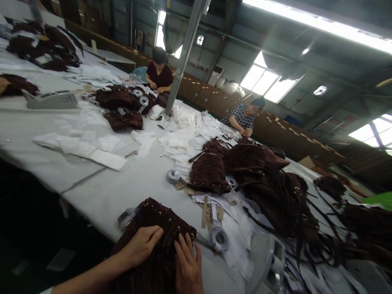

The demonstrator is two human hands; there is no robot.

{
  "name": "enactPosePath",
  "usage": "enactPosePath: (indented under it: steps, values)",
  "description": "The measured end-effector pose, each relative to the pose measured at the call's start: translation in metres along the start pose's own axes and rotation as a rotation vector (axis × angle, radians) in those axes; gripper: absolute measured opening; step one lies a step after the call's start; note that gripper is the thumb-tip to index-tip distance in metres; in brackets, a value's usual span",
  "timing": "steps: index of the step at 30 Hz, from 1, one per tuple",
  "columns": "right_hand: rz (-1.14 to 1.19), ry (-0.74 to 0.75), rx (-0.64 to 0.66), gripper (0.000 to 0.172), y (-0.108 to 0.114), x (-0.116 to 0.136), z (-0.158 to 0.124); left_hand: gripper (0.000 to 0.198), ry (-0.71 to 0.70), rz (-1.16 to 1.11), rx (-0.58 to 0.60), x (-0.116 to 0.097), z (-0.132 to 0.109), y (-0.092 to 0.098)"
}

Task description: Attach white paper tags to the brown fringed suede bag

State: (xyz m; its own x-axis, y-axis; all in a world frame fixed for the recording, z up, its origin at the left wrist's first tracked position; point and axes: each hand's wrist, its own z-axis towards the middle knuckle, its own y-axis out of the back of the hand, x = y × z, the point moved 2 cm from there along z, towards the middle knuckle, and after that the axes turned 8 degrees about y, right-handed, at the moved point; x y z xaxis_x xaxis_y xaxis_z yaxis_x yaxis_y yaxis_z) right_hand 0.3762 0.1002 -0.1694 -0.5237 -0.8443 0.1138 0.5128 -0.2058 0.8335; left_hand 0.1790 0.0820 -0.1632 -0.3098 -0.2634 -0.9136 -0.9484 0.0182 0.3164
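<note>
A dark brown gathered bag lies at the near table edge, with a row of small gold eyelets along its upper rim. My left hand is closed on the bag's cloth just below the rim, thumb and fingers together. Flat against the bag's right side rests my right hand, its fingers stretched out and slightly spread. A wrapped grey coil sits right of the bag, and a similar wrapped piece shows at its left. The bag's lower part is dark and runs out of view.
More brown bags with long straps are heaped to the right. White paper scraps cover the middle of the white table. A metal post rises from it. Tape dispensers stand about. Two co-workers work across the table.
</note>
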Motion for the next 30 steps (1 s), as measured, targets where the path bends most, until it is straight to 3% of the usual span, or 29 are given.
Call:
enactPosePath:
  steps: [2,7,9,12,14,17,20,22,27,30]
  values:
    - [0.031,0.026,-0.086,0.042,0.011,-0.005,-0.019,0.049,0.052,-0.011,0.012,-0.001,0.007,0.002]
    - [0.038,-0.051,-0.129,0.038,0.037,-0.021,-0.038,0.055,0.124,0.058,0.141,-0.018,0.022,0.002]
    - [0.080,-0.174,-0.240,0.037,0.043,-0.020,-0.035,0.047,0.107,0.138,0.177,-0.024,0.025,0.000]
    - [0.291,-0.539,-0.362,0.026,0.040,-0.007,-0.020,0.030,0.074,0.188,0.198,-0.031,0.028,-0.003]
    - [0.508,-0.803,-0.324,0.030,0.030,0.006,-0.005,0.024,0.037,0.120,0.185,-0.035,0.027,-0.004]
    - [0.777,-0.972,-0.174,0.045,0.016,0.022,0.022,0.028,0.095,-0.153,0.244,-0.038,0.020,-0.007]
    - [0.861,-1.014,-0.092,0.057,0.008,0.023,0.044,0.039,0.319,-0.487,0.393,-0.032,0.007,-0.016]
    - [0.864,-1.032,-0.034,0.057,0.000,0.019,0.052,0.047,0.415,-0.618,0.433,-0.025,-0.001,-0.024]
    - [0.681,-1.051,0.043,0.040,-0.024,0.014,0.052,0.059,0.379,-0.632,0.427,-0.005,-0.011,-0.043]
    - [0.651,-1.044,0.047,0.036,-0.011,0.014,0.057,0.064,0.344,-0.522,0.364,0.007,-0.010,-0.048]
